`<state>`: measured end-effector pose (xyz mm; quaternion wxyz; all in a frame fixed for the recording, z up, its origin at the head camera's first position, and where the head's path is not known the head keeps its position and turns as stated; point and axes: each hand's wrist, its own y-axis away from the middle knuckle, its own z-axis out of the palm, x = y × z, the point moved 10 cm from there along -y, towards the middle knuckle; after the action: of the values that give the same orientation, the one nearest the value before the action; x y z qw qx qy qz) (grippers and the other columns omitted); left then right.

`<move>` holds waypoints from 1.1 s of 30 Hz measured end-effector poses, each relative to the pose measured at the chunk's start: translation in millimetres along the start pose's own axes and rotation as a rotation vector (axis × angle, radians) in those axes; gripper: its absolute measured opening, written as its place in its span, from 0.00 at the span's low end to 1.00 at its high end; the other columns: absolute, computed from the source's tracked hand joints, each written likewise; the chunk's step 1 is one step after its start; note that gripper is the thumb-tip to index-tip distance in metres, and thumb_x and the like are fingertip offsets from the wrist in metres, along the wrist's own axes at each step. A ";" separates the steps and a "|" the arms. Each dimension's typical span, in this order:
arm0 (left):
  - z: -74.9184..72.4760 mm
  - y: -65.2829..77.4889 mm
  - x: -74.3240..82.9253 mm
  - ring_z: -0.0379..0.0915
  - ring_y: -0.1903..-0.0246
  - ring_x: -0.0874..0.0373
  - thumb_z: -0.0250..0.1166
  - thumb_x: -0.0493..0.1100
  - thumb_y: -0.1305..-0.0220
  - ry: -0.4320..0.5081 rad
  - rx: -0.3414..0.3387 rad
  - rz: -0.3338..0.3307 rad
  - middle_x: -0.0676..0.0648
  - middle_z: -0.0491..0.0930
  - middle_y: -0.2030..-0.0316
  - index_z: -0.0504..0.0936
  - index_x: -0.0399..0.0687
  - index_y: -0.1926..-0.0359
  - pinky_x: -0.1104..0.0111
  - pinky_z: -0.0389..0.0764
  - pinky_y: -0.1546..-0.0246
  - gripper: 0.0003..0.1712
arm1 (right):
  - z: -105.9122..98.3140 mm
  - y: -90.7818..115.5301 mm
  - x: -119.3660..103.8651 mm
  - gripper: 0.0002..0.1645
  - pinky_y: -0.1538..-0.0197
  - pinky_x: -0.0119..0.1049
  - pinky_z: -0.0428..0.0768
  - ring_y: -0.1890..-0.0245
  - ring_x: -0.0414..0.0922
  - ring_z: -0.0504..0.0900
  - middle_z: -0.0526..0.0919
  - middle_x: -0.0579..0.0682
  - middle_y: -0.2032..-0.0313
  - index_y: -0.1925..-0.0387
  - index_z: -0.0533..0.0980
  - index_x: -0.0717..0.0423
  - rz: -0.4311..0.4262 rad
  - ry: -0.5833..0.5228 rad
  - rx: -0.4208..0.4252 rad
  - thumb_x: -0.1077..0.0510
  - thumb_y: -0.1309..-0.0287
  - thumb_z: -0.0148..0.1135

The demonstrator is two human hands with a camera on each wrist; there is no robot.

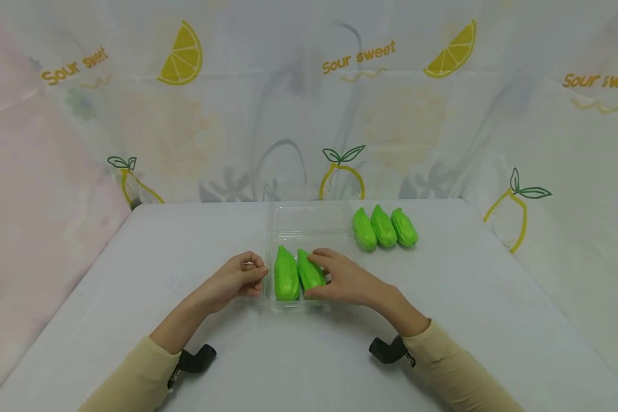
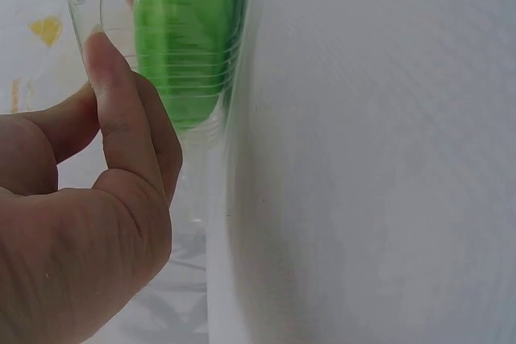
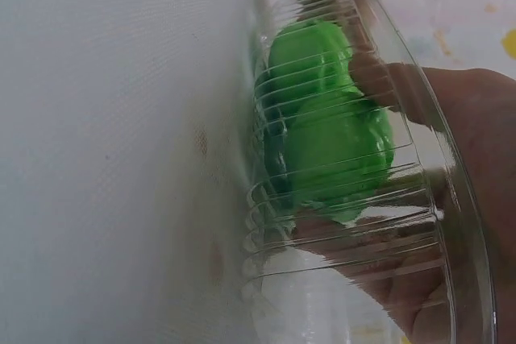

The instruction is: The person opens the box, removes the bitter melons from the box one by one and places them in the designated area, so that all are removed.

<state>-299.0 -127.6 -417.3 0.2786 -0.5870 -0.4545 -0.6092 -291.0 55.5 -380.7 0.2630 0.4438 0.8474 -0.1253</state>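
Observation:
A clear plastic clamshell box [image 1: 293, 305] lies on the table, its lid [image 1: 309, 218] folded back flat behind it. Inside, side by side, are a left green papaya-like fruit [image 1: 286, 277] and a right green papaya-like fruit [image 1: 309, 271], narrow ends pointing away. My right hand [image 1: 342, 278] reaches into the box and grips the right fruit between thumb and fingers; through the ribbed wall the right wrist view shows this fruit [image 3: 339, 151]. At the left rim, thumb and fingertips of my left hand [image 1: 243, 278] pinch the box edge, with the left fruit [image 2: 184, 38] just beyond.
Three more green fruits [image 1: 383, 226] lie in a row on the white table [image 1: 185, 240], right of the lid. A printed cloth [image 1: 237, 114] hangs behind the table. Black wrist camera mounts [image 1: 198, 359] jut from both sleeves.

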 end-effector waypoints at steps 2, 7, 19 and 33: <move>-0.1 -0.4 -0.4 0.72 0.75 0.63 0.58 0.43 0.26 0.001 0.001 -0.002 0.51 0.72 0.75 0.65 0.41 0.54 0.75 0.82 0.71 0.13 | -1.1 0.2 0.1 0.46 0.38 0.46 0.78 0.38 0.52 0.77 0.65 0.55 0.29 0.28 0.64 0.52 -0.006 0.019 0.008 0.41 0.44 0.70; -0.4 -0.2 -0.8 0.72 0.75 0.64 0.57 0.43 0.26 0.001 0.002 -0.003 0.51 0.72 0.75 0.65 0.41 0.54 0.75 0.82 0.71 0.12 | -2.9 0.8 -1.3 0.41 0.31 0.51 0.71 0.31 0.54 0.69 0.67 0.55 0.30 0.30 0.67 0.51 -0.034 0.036 0.017 0.47 0.43 0.68; 0.4 -0.7 0.5 0.73 0.75 0.64 0.58 0.43 0.26 0.000 0.002 -0.001 0.52 0.73 0.75 0.65 0.41 0.54 0.76 0.82 0.71 0.12 | -11.2 1.0 -8.0 0.33 0.33 0.49 0.74 0.34 0.52 0.73 0.72 0.54 0.34 0.34 0.71 0.52 -0.088 0.069 0.073 0.55 0.41 0.65; 1.0 0.5 0.1 0.72 0.75 0.64 0.58 0.43 0.26 -0.004 -0.004 0.005 0.52 0.73 0.76 0.65 0.42 0.54 0.76 0.82 0.71 0.12 | -20.9 6.5 -12.6 0.31 0.33 0.47 0.74 0.34 0.50 0.73 0.73 0.52 0.35 0.35 0.72 0.53 -0.114 0.075 0.098 0.57 0.40 0.65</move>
<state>-298.2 -126.9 -417.2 0.2778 -0.5900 -0.4526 -0.6082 -286.8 59.9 -356.2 0.2015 0.4116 0.8734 -0.1646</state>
